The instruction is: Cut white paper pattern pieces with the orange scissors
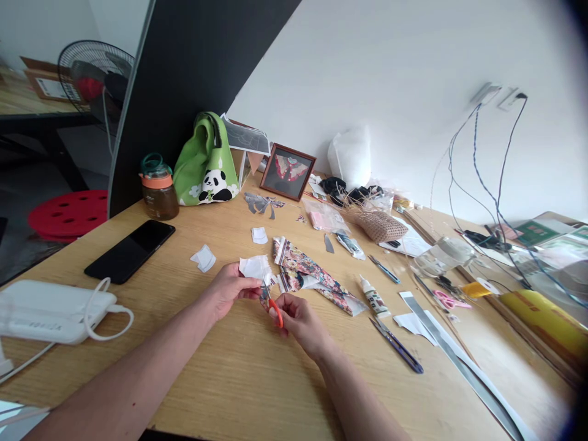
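Pinching one white scrap [255,267], your left hand [233,286] closed at the fingertips, scrap jutting ahead; your right hand [296,320] curls around one pair of orange-handled scissors [275,312] beside it. Farther out: two white pieces [203,258], one floral cloth [316,274].

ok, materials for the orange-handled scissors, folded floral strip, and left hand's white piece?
Orange-handled scissors: smooth plastic handles, probably, from the solid, bright colour; blades look like metal, greyish.
Floral strip: likely matte cloth, given soft folds and dense print.
White piece: matte; cloth or paper, can't tell, though one edge looks frayed.
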Action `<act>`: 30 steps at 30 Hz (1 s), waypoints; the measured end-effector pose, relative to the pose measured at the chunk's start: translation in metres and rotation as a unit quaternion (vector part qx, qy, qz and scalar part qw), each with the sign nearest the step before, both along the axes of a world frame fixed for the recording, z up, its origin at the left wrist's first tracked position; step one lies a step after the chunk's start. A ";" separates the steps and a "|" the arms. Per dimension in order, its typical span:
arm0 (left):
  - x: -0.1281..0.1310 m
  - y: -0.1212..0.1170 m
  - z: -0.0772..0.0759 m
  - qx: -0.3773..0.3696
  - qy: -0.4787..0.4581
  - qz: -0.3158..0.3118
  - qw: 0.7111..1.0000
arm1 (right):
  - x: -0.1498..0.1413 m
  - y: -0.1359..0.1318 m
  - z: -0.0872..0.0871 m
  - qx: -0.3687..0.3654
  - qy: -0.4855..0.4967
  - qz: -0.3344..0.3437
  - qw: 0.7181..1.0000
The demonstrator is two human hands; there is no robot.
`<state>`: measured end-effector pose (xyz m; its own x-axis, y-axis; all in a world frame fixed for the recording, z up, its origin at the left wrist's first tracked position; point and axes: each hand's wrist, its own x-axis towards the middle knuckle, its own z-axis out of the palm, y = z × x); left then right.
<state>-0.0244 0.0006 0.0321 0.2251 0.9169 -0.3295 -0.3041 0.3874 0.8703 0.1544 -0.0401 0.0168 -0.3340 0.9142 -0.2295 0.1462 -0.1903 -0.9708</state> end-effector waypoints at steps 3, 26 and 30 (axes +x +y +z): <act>0.000 0.000 0.000 0.001 0.000 -0.003 1.000 | 0.000 0.000 0.000 -0.004 0.005 0.003 1.000; 0.000 0.000 -0.005 -0.002 -0.013 -0.003 1.000 | -0.003 -0.001 0.003 -0.005 -0.006 -0.009 1.000; 0.000 0.001 -0.005 -0.007 -0.008 0.007 1.000 | -0.003 -0.001 0.002 -0.002 -0.003 -0.006 1.000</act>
